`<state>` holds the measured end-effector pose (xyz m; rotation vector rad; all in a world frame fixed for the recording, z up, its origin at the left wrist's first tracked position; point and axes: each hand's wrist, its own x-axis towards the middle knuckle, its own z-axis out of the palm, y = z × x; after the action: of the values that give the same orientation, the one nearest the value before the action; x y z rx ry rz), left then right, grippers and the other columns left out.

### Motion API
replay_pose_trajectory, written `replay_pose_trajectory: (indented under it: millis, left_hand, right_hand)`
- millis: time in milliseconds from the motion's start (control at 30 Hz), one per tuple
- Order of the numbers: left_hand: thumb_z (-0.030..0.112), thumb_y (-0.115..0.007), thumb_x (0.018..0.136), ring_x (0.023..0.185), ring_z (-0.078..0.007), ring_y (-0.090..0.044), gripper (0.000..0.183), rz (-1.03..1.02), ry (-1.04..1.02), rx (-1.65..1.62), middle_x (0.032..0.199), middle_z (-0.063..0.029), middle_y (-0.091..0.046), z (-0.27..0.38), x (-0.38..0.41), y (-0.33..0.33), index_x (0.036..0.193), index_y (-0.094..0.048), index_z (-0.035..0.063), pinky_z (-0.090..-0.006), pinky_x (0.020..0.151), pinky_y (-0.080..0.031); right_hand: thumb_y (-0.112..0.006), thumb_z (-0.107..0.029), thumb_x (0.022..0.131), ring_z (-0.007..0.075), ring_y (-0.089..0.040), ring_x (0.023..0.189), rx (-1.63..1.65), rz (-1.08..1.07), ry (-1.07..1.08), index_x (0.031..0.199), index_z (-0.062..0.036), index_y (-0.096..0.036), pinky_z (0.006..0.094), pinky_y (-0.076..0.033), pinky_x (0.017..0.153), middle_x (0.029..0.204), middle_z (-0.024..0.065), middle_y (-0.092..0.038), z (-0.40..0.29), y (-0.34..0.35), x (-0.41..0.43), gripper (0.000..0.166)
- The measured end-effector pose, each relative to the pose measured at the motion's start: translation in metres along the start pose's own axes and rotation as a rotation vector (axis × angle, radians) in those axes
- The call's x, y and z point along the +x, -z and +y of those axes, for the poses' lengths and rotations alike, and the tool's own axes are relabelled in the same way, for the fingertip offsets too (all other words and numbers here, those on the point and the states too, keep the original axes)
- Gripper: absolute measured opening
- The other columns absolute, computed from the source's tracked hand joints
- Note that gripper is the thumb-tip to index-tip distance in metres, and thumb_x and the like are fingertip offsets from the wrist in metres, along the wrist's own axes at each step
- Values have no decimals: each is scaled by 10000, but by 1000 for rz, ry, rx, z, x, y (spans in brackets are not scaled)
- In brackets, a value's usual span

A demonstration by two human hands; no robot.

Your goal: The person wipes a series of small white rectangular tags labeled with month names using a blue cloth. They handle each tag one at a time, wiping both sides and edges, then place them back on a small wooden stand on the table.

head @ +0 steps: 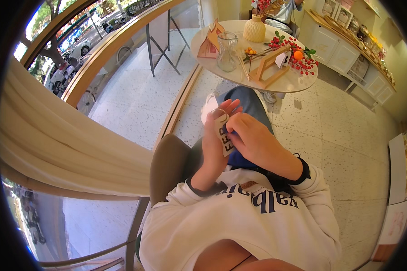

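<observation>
A pale flat tag [221, 130] with bold dark lettering and a ring at its far end lies along the palm of my left hand [210, 145]. The left thumb rests by the ring, and the other fingers stretch out behind it. My right hand [254, 139] comes over from the other side, fingertips bent against the tag's edge; its fingers hide that part. Both hands are held above my lap, over dark blue trousers [249, 98] and a brighter blue patch [240, 160]. Behind the left fingers shows a white thing [208, 110], too blurred to name.
A round table [302, 83] stands ahead, bearing a cream vase [254, 29], a glass pitcher [228, 56], a wooden stand [268, 69] and red berry sprigs [296, 50]. Someone [281, 15] sits beyond it. A chair back [168, 166] and a curtain [64, 145] are at left.
</observation>
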<state>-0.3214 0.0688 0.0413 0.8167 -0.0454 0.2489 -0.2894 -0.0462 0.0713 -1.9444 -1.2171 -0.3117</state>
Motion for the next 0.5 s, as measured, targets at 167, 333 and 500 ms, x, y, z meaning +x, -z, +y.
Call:
replay_pose_trajectory:
  millis: [167,333,500]
  left_hand:
    - [426,-279,1024,1265,-295,-486,595,7,-94,-7,1390,-207,-475,-1,8,6,1372,-406,-39,-398,1103,-362]
    - [410,-321,1015,1192,-249,-532,527,70,-7,28,1331,-151,-535,6,7,3,1256,-521,-13,-367,1030,-422]
    - [421,-319,1015,1157,-213,-538,484,26,87,15,1291,-130,-567,6,4,-3,1183,-563,39,-328,982,-428]
  right_hand:
    - [-583,-28,858,348,-548,820,134,-199,79,904,-43,-480,408,-455,716,862,133,-530,-10,0,-9,113]
    - [-652,31,812,295,-567,795,107,-191,-65,907,-40,-513,357,-475,698,878,108,-546,-18,31,-6,182]
    - [-652,49,810,299,-579,821,32,33,55,912,-42,-517,345,-485,715,908,103,-553,-15,33,8,191]
